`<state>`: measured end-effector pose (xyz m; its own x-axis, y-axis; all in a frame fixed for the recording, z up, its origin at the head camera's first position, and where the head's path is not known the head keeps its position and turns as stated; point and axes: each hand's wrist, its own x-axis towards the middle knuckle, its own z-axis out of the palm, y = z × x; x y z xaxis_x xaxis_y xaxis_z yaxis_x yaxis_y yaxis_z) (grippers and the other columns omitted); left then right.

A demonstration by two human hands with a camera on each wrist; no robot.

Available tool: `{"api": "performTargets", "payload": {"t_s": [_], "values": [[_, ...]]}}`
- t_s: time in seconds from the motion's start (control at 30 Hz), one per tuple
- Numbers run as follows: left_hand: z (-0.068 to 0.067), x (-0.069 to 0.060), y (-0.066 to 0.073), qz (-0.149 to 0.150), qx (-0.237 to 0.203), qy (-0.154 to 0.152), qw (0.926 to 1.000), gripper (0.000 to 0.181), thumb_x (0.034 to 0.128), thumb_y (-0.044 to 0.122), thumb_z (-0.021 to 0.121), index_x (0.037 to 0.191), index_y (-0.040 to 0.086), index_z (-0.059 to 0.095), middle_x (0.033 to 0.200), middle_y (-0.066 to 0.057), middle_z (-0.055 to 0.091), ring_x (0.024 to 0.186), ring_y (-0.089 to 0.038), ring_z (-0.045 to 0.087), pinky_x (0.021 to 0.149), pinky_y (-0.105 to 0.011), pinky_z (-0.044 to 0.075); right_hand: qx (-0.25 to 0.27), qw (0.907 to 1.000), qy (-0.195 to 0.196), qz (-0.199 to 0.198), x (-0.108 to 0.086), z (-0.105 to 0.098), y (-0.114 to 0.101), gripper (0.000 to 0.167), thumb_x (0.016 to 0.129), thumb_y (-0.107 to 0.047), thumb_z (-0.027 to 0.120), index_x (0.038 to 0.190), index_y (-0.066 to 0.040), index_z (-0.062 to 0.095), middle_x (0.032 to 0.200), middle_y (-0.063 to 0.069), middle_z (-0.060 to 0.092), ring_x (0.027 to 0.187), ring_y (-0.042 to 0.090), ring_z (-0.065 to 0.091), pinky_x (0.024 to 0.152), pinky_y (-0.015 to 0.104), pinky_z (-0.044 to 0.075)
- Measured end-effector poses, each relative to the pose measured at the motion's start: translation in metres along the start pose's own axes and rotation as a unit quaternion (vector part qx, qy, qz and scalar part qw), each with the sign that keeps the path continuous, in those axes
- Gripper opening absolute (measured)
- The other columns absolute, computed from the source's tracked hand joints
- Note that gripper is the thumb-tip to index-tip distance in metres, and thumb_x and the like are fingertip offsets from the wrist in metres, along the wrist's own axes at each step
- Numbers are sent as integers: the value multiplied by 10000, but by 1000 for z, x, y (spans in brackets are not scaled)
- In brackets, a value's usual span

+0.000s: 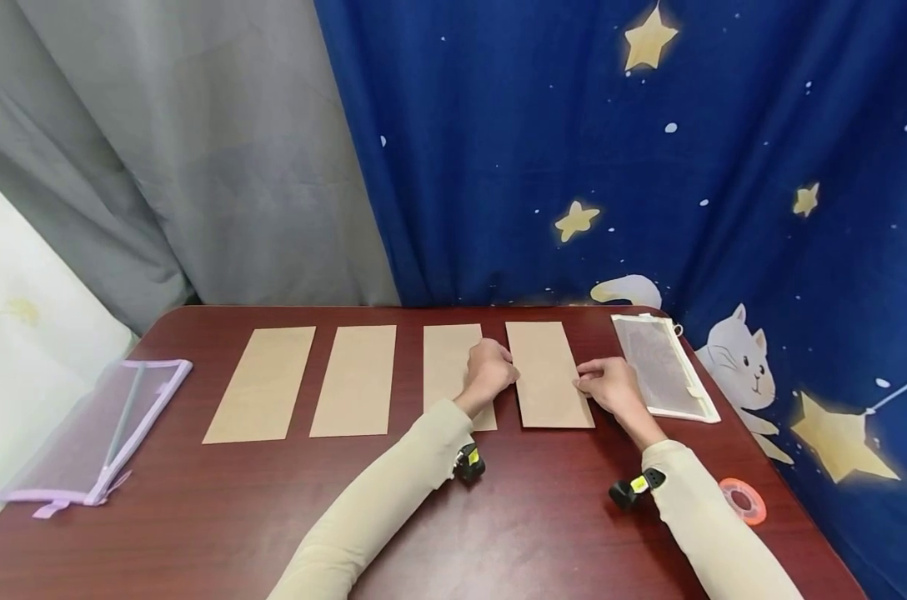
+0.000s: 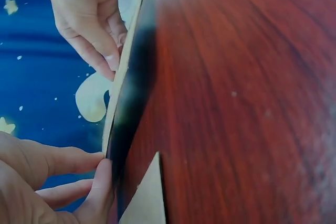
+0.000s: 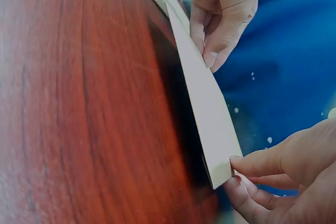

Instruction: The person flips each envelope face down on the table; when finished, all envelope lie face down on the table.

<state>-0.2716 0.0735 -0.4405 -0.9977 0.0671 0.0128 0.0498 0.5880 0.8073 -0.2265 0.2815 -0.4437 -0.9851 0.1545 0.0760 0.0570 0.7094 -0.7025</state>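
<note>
A flat brown kraft paper rectangle (image 1: pixel 549 375) is held slightly above the dark red table, its shadow showing beneath. My left hand (image 1: pixel 489 371) pinches its left edge between thumb and fingers. At the opposite edge, my right hand (image 1: pixel 611 387) has it between thumb and fingertips. Seen from the right wrist, the paper piece (image 3: pixel 202 103) stands nearly edge-on and shows a crease at its near end. Three similar rectangles lie in a row to the left: one (image 1: pixel 444 358) partly covered by my left hand, a middle one (image 1: pixel 354 379), and a leftmost one (image 1: pixel 262 383).
A white-edged mesh zip pouch (image 1: pixel 663 367) lies right of my right hand. An orange ring-shaped roll (image 1: pixel 756 510) sits beside the right sleeve. A purple-edged mesh pouch (image 1: pixel 146 425) is at the table's left edge. Curtains (image 1: pixel 498 150) hang behind the table (image 1: pixel 543 533).
</note>
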Motion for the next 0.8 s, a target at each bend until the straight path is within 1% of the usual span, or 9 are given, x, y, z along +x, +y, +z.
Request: {"api": "performTargets", "payload": {"t_s": [0.07, 0.13, 0.17, 0.27, 0.37, 0.5, 0.63, 0.8], "values": [[2, -2, 1, 133, 111, -5, 9998, 279, 680, -57, 680, 542, 132, 528, 570, 48, 406, 548, -136, 352, 431, -212, 240, -123, 9999, -4, -9, 1, 1, 2, 228, 840, -28, 747, 1036, 89, 746, 845, 191, 759, 610, 80, 663, 532, 145, 478], [3, -3, 2, 295, 242, 22, 9993, 416, 673, -84, 610, 506, 172, 327, 563, 50, 229, 543, -134, 208, 454, -236, 125, -240, 9997, 4, -14, 1, 2, 2, 225, 838, -44, 757, 1032, 69, 756, 845, 170, 762, 627, 74, 640, 556, 161, 473], [3, -4, 2, 392, 285, 23, 9988, 458, 669, -101, 575, 521, 187, 251, 573, 44, 169, 554, -138, 155, 475, -253, 90, -318, 9995, 14, -39, 1, 2, 3, 224, 838, -54, 761, 1031, 60, 761, 848, 162, 763, 644, 80, 632, 572, 170, 472], [3, -7, 2, 580, 411, 127, 9974, 489, 661, -126, 522, 552, 204, 177, 591, 54, 94, 563, -127, 82, 486, -251, 60, -548, 9984, 35, -149, 1, 2, 2, 227, 838, -82, 765, 1030, 39, 768, 850, 137, 761, 714, 139, 616, 623, 203, 463], [2, -8, 3, 656, 530, 113, 9964, 481, 662, -131, 504, 575, 197, 163, 611, 48, 84, 572, -129, 78, 482, -253, 61, -711, 9973, 82, -190, 1, 4, 0, 225, 834, -92, 765, 1026, 26, 774, 851, 130, 764, 793, 213, 646, 653, 231, 466], [2, -9, 5, 790, 734, 24, 9942, 490, 722, -144, 487, 603, 201, 159, 632, 48, 78, 562, -131, 116, 454, -238, 105, -844, 9959, 160, -299, 1, 6, -2, 226, 832, -86, 762, 1026, 29, 773, 858, 144, 767, 851, 277, 676, 674, 267, 483], [2, -9, 4, 881, 884, -64, 9922, 500, 781, -161, 467, 616, 208, 172, 634, 47, 82, 542, -138, 167, 434, -228, 163, -894, 9947, 162, -471, 1, 8, -3, 219, 837, -70, 747, 1029, 33, 770, 859, 148, 766, 871, 298, 687, 701, 308, 510], [4, -4, 4, 967, 1100, -134, 9891, 478, 829, -146, 471, 583, 193, 241, 600, 28, 180, 535, -156, 281, 432, -227, 264, -965, 9936, 150, -566, 4, 9, -3, 209, 841, -55, 736, 1029, 30, 772, 845, 134, 764, 857, 288, 683, 722, 333, 523]]}}
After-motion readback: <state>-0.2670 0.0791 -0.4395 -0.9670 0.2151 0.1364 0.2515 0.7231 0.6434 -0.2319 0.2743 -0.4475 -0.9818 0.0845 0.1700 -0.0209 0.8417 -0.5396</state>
